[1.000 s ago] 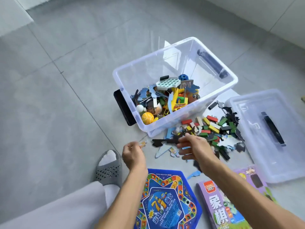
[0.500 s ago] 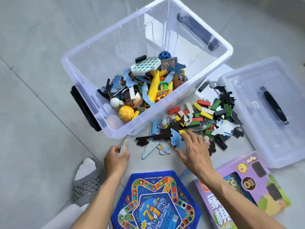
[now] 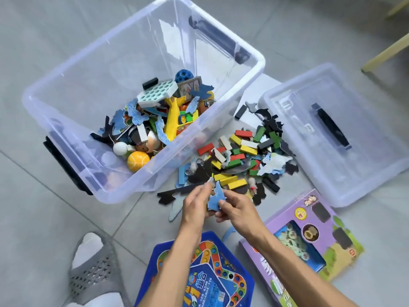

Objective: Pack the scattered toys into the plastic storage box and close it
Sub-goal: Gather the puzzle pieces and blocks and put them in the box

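Note:
The clear plastic storage box [image 3: 73, 89] stands open on the floor, partly filled with toys such as an orange ball [image 3: 138, 161] and a yellow toy [image 3: 173, 120]. Its clear lid [image 3: 363, 156] with a dark handle lies to the right. Between them sits a pile of coloured wooden blocks and puzzle pieces [image 3: 239, 156]. Just below the pile, my left hand [image 3: 194, 206] and my right hand [image 3: 235, 209] meet around a blue puzzle piece [image 3: 215, 197]. My right hand pinches it; my left hand's fingers curl against its other side and hold a small piece.
A blue hexagonal game board box [image 3: 221, 282] lies under my forearms. A purple game box [image 3: 309, 238] lies at the lower right. My foot in a grey slipper [image 3: 95, 273] is at the lower left. A wooden furniture leg [image 3: 385, 52] crosses the upper right.
My right hand lifted a blue puzzle piece off the floor. My left hand moved right from beside the box corner to meet it. The view has moved closer.

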`<state>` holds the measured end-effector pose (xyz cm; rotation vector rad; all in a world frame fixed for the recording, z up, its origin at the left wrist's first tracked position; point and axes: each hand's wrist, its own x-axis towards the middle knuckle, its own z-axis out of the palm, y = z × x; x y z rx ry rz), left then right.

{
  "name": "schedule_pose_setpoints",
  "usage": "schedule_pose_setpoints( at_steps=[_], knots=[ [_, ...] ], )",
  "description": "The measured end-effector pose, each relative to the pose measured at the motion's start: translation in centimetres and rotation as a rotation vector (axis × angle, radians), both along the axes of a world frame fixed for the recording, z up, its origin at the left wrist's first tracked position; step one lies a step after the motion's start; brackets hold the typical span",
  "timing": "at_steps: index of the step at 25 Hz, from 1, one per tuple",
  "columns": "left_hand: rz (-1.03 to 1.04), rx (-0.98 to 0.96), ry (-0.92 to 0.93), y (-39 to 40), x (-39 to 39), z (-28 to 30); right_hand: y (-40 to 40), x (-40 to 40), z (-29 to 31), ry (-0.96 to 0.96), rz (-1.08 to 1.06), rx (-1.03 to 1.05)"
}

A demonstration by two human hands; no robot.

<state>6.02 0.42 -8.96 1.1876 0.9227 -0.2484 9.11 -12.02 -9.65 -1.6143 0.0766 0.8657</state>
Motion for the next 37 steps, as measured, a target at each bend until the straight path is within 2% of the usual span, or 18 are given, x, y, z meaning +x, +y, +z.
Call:
schedule_pose_setpoints(
  at_steps=[2,3,5,7,8,10,11,12,15,16,17,19,22,26,31,34,37],
  knots=[
    [-0.051,-0.007,-0.022,0.1,0.0,0.3,-0.2,0.3,0.3,-0.014,0.082,0.001],
    [-0.055,0.017,-0.006,0.3,-0.2,0.2,-0.3,0.6,0.2,-0.131,0.187,-0.090],
    [-0.011,-0.002,0.038,0.4,-0.6,-0.2,-0.6,1.6,-0.2,-0.524,0.464,-0.385],
    [0.083,-0.068,0.083,-0.1,-0.9,-0.8,-1.3,3.3,-0.6,-0.872,0.578,-0.640],
    [0.153,-0.084,0.108,-0.2,-0.8,-1.1,-1.7,4.1,-0.9,-0.950,0.586,-0.694],
    [0.257,-0.059,0.116,-0.2,-0.3,-1.4,-2.1,5.3,-1.8,-0.960,0.728,-0.767],
    [0.258,0.022,0.107,0.1,0.0,-1.2,-2.0,5.5,-2.5,-0.934,0.819,-0.796],
    [0.202,0.191,0.100,0.6,0.3,-1.1,-1.7,5.6,-3.0,-0.917,0.876,-0.841],
    [-0.185,0.921,0.006,3.0,0.2,-1.5,-0.8,5.5,-3.9,-1.030,0.826,-0.933],
    [-0.312,1.079,-0.026,3.7,0.0,-2.1,-0.7,5.3,-4.0,-1.109,0.813,-0.943],
    [-0.425,1.165,-0.031,4.1,-0.2,-2.7,-0.9,5.0,-4.2,-1.183,0.797,-0.934],
    [-0.597,1.206,0.033,4.3,-0.7,-3.9,-1.6,4.6,-4.5,-1.264,0.705,-0.917],
    [-0.731,1.172,0.181,3.2,-1.1,-3.9,-2.7,3.9,-4.3,-1.206,0.538,-0.893],
    [-0.685,1.101,0.168,2.0,-0.7,-3.2,-2.8,3.4,-4.9,-1.113,0.694,-0.749],
    [-0.779,1.013,0.222,1.1,-0.2,-3.4,-1.1,5.4,-4.4,-0.986,0.739,-0.839],
    [-0.648,0.972,0.220,0.4,0.2,-3.5,0.0,5.4,-3.5,-0.872,0.768,-0.843],
    [-0.510,0.847,0.232,0.5,1.1,-3.9,1.2,5.1,-3.1,-0.624,0.614,-0.812]
  ],
)
